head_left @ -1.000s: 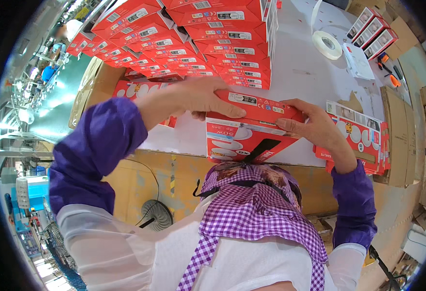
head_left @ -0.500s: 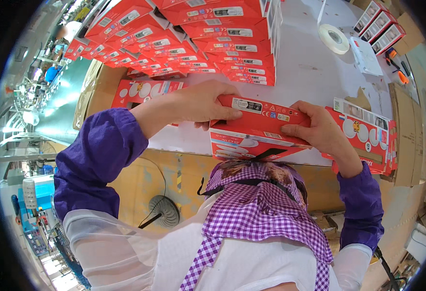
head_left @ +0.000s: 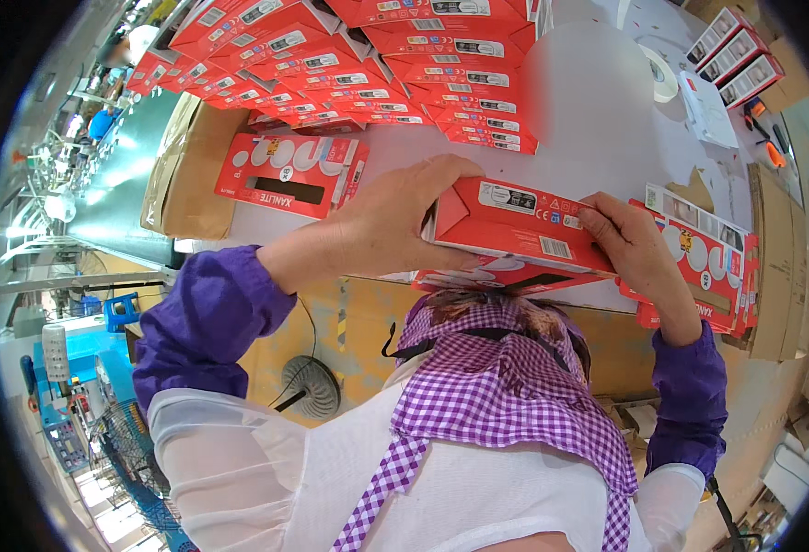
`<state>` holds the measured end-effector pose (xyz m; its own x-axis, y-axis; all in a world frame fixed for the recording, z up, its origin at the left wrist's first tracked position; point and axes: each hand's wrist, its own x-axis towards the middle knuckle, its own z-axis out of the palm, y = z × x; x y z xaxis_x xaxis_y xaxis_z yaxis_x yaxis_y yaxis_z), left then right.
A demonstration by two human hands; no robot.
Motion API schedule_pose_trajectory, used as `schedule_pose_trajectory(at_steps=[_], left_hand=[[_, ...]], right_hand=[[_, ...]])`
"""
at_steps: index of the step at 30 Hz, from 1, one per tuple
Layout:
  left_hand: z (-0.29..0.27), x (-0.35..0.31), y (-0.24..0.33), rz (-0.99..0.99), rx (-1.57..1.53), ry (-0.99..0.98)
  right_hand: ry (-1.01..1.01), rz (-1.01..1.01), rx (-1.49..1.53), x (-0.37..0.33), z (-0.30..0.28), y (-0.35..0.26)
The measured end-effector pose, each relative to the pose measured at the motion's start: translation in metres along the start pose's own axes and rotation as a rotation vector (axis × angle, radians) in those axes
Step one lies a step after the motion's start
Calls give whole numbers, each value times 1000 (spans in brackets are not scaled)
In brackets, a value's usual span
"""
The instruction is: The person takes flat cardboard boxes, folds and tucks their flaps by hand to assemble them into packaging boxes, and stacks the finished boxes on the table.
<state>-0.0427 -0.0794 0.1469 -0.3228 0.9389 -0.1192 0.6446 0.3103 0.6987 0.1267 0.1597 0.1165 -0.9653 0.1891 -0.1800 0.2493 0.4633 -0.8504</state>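
A red carton (head_left: 515, 225) with white print and a barcode is held between my hands at the table's near edge. My left hand (head_left: 404, 213) wraps its left end, fingers over the far corner and thumb along the near side. My right hand (head_left: 639, 253) grips the right end, with the thumb on top. The carton's lower front, with pictures of round bulbs and a dark slot, is partly hidden. Left of it lies another red carton (head_left: 239, 182) with a dark cut-out window. Beside my right hand is a pile of flat red cartons (head_left: 719, 299).
Many red boxes (head_left: 478, 69) stand stacked at the back. A brown cardboard box (head_left: 184, 179) is on the left. Toward the right are a tape roll (head_left: 665, 75), a white flat item (head_left: 710, 115), three small red boxes (head_left: 740, 60) and an orange-handled tool (head_left: 774, 154).
My left hand has shifted from the carton's top edge down around its left end, where the dark gap no longer shows. My right hand still holds the other end. The view has shifted slightly.
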Motion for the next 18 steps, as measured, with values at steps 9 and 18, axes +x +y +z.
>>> schedule_pose_trajectory(at_steps=[9,18], left_hand=[[-3,6,22,111,-63,109],[46,-59,15,442,-90,763]], right_hand=[[186,-473,-605,-10,9,-62],[279,-74,222,7,14,-5]])
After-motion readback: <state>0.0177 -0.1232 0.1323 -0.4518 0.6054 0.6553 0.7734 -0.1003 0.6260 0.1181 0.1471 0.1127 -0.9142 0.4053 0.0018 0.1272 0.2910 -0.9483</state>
